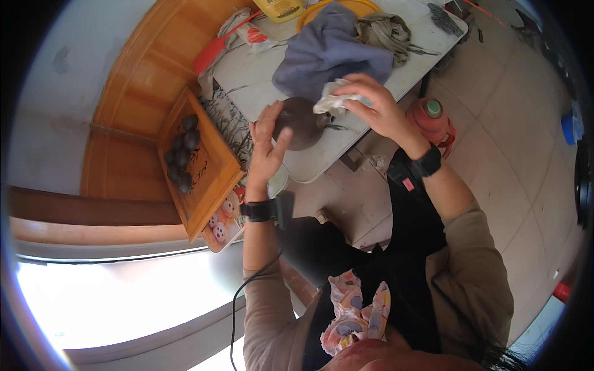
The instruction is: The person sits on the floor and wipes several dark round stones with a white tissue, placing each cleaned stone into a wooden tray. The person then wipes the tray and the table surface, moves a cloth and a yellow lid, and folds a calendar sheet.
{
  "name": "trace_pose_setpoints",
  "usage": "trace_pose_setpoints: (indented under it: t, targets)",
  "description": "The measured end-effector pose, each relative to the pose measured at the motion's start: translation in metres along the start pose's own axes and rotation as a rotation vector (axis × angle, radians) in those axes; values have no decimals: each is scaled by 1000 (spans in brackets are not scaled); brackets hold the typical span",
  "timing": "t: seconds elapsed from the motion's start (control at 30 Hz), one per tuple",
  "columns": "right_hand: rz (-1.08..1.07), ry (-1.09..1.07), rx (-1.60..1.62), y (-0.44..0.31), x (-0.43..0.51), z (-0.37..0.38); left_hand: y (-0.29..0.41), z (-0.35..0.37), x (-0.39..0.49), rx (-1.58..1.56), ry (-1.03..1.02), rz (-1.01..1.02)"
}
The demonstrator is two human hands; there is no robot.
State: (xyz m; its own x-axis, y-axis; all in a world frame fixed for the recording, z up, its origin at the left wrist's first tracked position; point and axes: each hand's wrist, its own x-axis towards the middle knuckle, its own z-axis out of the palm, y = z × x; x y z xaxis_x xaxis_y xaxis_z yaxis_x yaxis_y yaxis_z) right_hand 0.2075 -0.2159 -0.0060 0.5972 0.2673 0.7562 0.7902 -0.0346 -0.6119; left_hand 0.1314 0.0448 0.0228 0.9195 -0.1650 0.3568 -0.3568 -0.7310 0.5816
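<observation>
A dark brown, rounded clay-like vessel (302, 125) with a small knob or spout on its right side sits on the white table (250, 99). My left hand (267, 141) is at its left side with fingers spread; whether the palm touches the surface cannot be told. Above the vessel's right side, my right hand (371, 102) pinches a crumpled whitish cloth or tissue (338, 98). Just behind lies a blue-grey cloth (332, 51), spread over part of the table.
A wooden tray (209, 171) with several dark lumps (182, 153) stands left. At the back are an orange basin (315, 10), a yellow container (280, 9), a grey-green cloth (385, 35) and a red plastic tool (209, 55). A pink jug (429, 123) stands on the floor right of the table.
</observation>
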Motion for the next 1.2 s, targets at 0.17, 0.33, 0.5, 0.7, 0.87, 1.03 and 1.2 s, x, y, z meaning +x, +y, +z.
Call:
trace_pose_setpoints:
  t: [0.17,0.33,0.5,0.7,0.87,1.03,1.2]
  targets:
    - [-44,-440,64,18,33,29,-8,22,2,-11,147,-41]
    - [-122,-642,-235,40,38,4,-13,19,3,-52,111,-33]
    - [-33,-402,-79,29,37,6,-14,13,6,-185,93,-28]
    - [-65,-415,-77,23,23,22,-18,4,18,-403,37,-82]
    - [115,-270,-70,24,23,8,-28,-2,23,-532,-2,-54]
    - [44,-235,125,15,5,50,-37,-5,29,-558,-98,-24]
    - [-218,-329,-147,20,-21,20,-31,-8,24,-589,-143,-40]
